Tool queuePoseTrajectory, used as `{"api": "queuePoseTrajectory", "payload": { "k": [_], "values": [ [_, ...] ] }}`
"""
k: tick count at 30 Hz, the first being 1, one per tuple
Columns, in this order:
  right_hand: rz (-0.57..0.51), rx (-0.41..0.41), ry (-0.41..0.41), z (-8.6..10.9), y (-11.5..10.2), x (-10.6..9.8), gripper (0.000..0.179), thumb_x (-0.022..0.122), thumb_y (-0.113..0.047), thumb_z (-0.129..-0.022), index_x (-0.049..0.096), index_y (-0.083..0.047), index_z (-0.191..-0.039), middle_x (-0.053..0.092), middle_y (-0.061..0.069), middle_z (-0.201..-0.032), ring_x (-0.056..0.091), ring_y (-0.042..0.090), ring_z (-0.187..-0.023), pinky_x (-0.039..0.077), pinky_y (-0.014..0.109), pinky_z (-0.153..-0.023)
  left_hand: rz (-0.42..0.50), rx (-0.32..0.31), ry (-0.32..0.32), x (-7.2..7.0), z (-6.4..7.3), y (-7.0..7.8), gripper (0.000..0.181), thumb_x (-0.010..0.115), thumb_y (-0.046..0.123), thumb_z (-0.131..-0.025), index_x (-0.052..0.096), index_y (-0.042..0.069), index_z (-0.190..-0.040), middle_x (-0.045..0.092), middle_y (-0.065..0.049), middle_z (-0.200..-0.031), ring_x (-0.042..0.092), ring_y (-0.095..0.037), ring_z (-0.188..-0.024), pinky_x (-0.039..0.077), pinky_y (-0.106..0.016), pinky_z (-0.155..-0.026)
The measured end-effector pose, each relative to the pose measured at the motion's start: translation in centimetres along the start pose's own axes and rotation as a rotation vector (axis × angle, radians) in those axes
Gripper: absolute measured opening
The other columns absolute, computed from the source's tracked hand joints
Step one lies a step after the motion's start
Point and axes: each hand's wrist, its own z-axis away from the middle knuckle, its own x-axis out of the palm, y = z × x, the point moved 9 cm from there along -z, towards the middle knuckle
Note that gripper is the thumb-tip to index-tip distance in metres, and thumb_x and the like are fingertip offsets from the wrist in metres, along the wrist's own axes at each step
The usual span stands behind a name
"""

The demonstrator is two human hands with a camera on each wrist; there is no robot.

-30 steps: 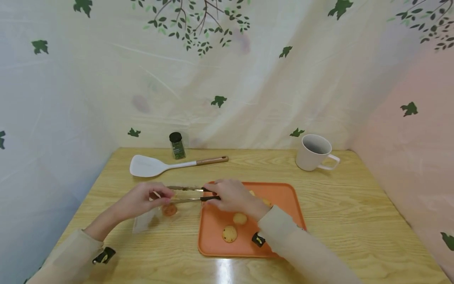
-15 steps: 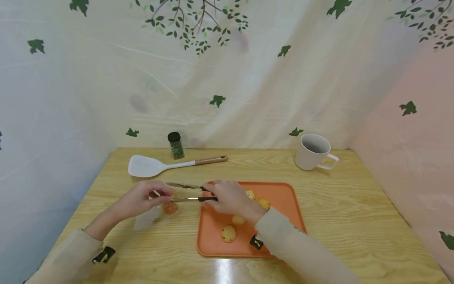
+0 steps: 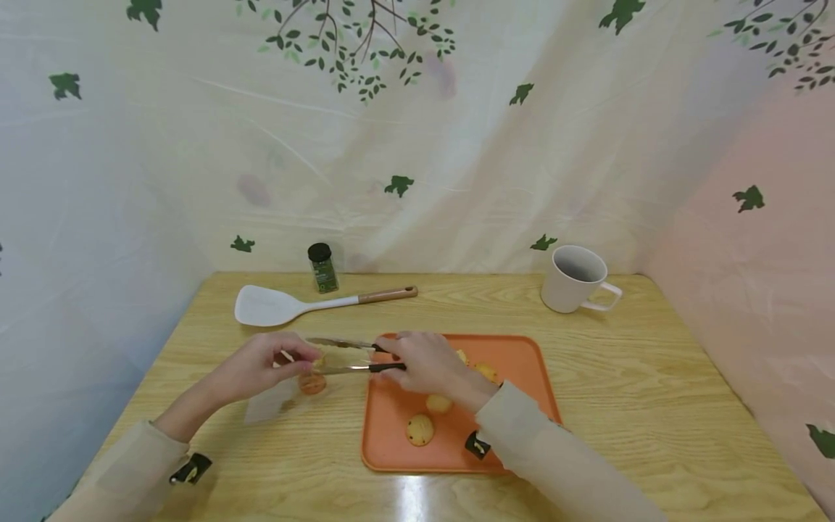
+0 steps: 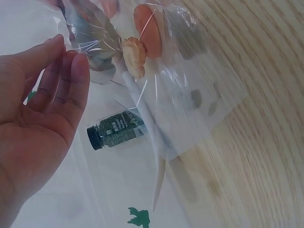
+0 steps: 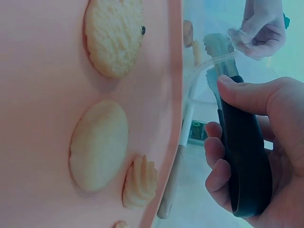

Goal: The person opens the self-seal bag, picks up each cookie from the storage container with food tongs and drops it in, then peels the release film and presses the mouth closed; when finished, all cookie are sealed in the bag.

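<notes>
My left hand (image 3: pixel 264 370) pinches the rim of a clear plastic bag (image 4: pixel 209 90) between thumb and fingertips. Inside the bag, a ridged pale cookie (image 4: pixel 134 57) lies beside an orange-brown cookie (image 4: pixel 148 31). My right hand (image 3: pixel 433 366) grips a pair of tongs (image 5: pixel 244 161) by their black handles. Their scalloped metal tips reach into the bag's mouth, close to my left fingers, with the two arms spread apart. Beneath my right forearm is an orange tray (image 3: pixel 522 355) bearing several cookies, among them a round speckled cookie (image 3: pixel 420 430) near its front left.
Behind my left hand lies a white spatula (image 3: pixel 267 306) with a wooden handle. A black-capped jar of green herbs (image 3: pixel 324 270) stands at the back, and a white mug (image 3: pixel 570 283) at the back right. A printed cloth (image 3: pixel 457 145) encloses the wooden table (image 3: pixel 639 406).
My right hand and the tongs shift slightly left, then back right. My left hand keeps its pinch on the bag in nearly the same place.
</notes>
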Motion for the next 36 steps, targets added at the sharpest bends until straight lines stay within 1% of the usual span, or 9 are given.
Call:
{"api": "queuePoseTrajectory", "payload": {
  "k": [3, 9, 14, 17, 21, 26, 30, 33, 36],
  "values": [
    [0.012, -0.007, -0.026, 0.4, 0.0, -0.3, 0.045, 0.073, -0.037, -0.095, 0.065, -0.017, -0.135, 0.058, -0.002, -0.078, 0.043, 0.01, -0.055, 0.032, 0.023, -0.046, 0.005, 0.001, -0.002, 0.0, 0.1, -0.1, 0.016, 0.071, 0.005, -0.095, 0.075, 0.002, -0.111, 0.073, -0.01, -0.102, 0.068, -0.016, -0.08, 0.058, -0.028, -0.068],
    [0.016, -0.042, -0.07, 1.4, 0.2, -1.0, 0.051, 0.074, -0.038, -0.094, 0.062, -0.02, -0.14, 0.06, -0.003, -0.08, 0.045, 0.007, -0.057, 0.037, 0.023, -0.048, 0.015, -0.007, -0.005, 0.0, 0.3, -0.3, 0.016, 0.071, 0.009, -0.096, 0.075, 0.004, -0.111, 0.073, -0.008, -0.101, 0.067, -0.01, -0.083, 0.058, -0.028, -0.069],
    [-0.019, -0.039, -0.076, 2.9, 1.0, -1.9, 0.047, 0.076, -0.035, -0.093, 0.065, -0.018, -0.136, 0.059, -0.005, -0.08, 0.046, 0.008, -0.06, 0.038, 0.024, -0.049, 0.024, -0.019, -0.01, -0.1, 0.5, -0.4, 0.016, 0.07, 0.01, -0.097, 0.075, 0.004, -0.111, 0.074, -0.009, -0.1, 0.067, -0.01, -0.084, 0.058, -0.029, -0.069],
    [-0.059, -0.04, -0.06, 4.2, 1.8, -2.5, 0.047, 0.078, -0.033, -0.092, 0.066, -0.017, -0.134, 0.06, -0.006, -0.082, 0.048, 0.009, -0.064, 0.041, 0.025, -0.052, 0.027, -0.021, -0.01, -0.1, 0.5, -0.6, 0.015, 0.07, 0.009, -0.097, 0.074, 0.004, -0.111, 0.073, -0.009, -0.1, 0.067, -0.01, -0.084, 0.058, -0.03, -0.069],
    [-0.107, -0.061, -0.028, 6.5, 3.2, -3.4, 0.051, 0.077, -0.033, -0.092, 0.065, -0.014, -0.138, 0.066, -0.001, -0.091, 0.05, 0.005, -0.064, 0.043, 0.024, -0.055, 0.036, -0.022, -0.014, 0.0, 0.6, -0.6, 0.016, 0.071, 0.008, -0.096, 0.074, 0.003, -0.111, 0.073, -0.01, -0.101, 0.068, -0.011, -0.084, 0.059, -0.03, -0.069],
    [-0.174, -0.123, -0.08, 9.5, 5.1, -4.1, 0.054, 0.074, -0.037, -0.095, 0.062, -0.011, -0.141, 0.066, 0.0, -0.099, 0.042, 0.0, -0.06, 0.038, 0.021, -0.055, 0.045, -0.02, -0.014, 0.1, 0.7, -0.6, 0.016, 0.071, 0.008, -0.096, 0.074, 0.003, -0.11, 0.073, -0.011, -0.101, 0.069, -0.014, -0.083, 0.059, -0.029, -0.069],
    [-0.216, -0.172, -0.103, 11.6, 6.5, -4.2, 0.054, 0.071, -0.042, -0.096, 0.062, -0.014, -0.141, 0.067, -0.002, -0.107, 0.047, 0.001, -0.069, 0.043, 0.021, -0.061, 0.045, -0.015, -0.012, 0.1, 0.8, -0.5, 0.015, 0.071, 0.009, -0.096, 0.074, 0.004, -0.11, 0.073, -0.01, -0.1, 0.069, -0.016, -0.083, 0.059, -0.03, -0.07],
    [-0.244, -0.193, -0.081, 13.0, 7.5, -4.4, 0.053, 0.071, -0.041, -0.096, 0.062, -0.011, -0.14, 0.067, -0.002, -0.106, 0.048, 0.001, -0.071, 0.045, 0.021, -0.061, 0.045, -0.017, -0.01, 0.1, 0.9, -0.5, 0.015, 0.071, 0.01, -0.096, 0.075, 0.004, -0.109, 0.073, -0.009, -0.1, 0.068, -0.013, -0.083, 0.059, -0.03, -0.069],
    [-0.25, -0.183, -0.052, 14.3, 8.5, -4.6, 0.053, 0.073, -0.037, -0.095, 0.064, -0.008, -0.137, 0.063, -0.006, -0.098, 0.042, -0.001, -0.067, 0.04, 0.019, -0.057, 0.047, -0.009, -0.005, 0.2, 0.9, -0.4, 0.014, 0.072, 0.009, -0.096, 0.075, 0.004, -0.109, 0.074, -0.009, -0.1, 0.068, -0.011, -0.083, 0.059, -0.03, -0.069]
  ]
}}
